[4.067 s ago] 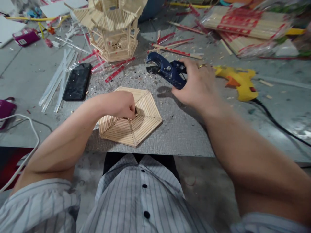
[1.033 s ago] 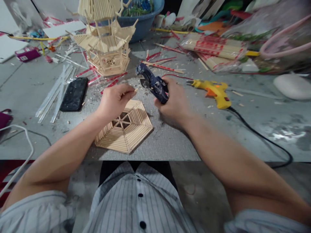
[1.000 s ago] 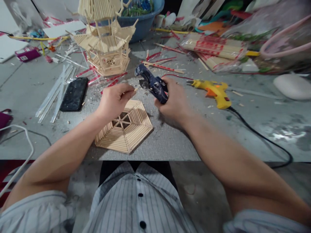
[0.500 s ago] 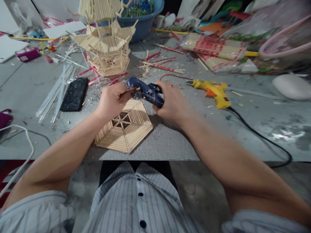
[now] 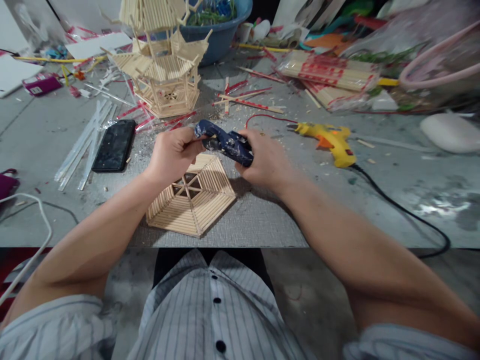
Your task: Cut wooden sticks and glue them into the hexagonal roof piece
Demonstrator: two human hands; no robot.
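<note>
The cutter [image 5: 228, 144] is dark blue, the ribbed panel [image 5: 204, 212] pale tan. The glue gun [image 5: 340, 149] is yellow with an orange trigger [image 5: 323, 142], the shirt [image 5: 195, 305] pale grey, dark-striped.

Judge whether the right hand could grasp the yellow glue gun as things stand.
Probably not: the right hand grips the blue cutter, though nothing visibly blocks the yellow glue gun.

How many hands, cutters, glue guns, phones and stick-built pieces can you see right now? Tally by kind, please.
Hands: 2, left hand and right hand
Cutters: 1, dark blue cutter
Glue guns: 1, yellow glue gun
Phones: 1, black phone
Stick-built pieces: 2, hexagonal panel and tiered tower
Total: 7
</note>
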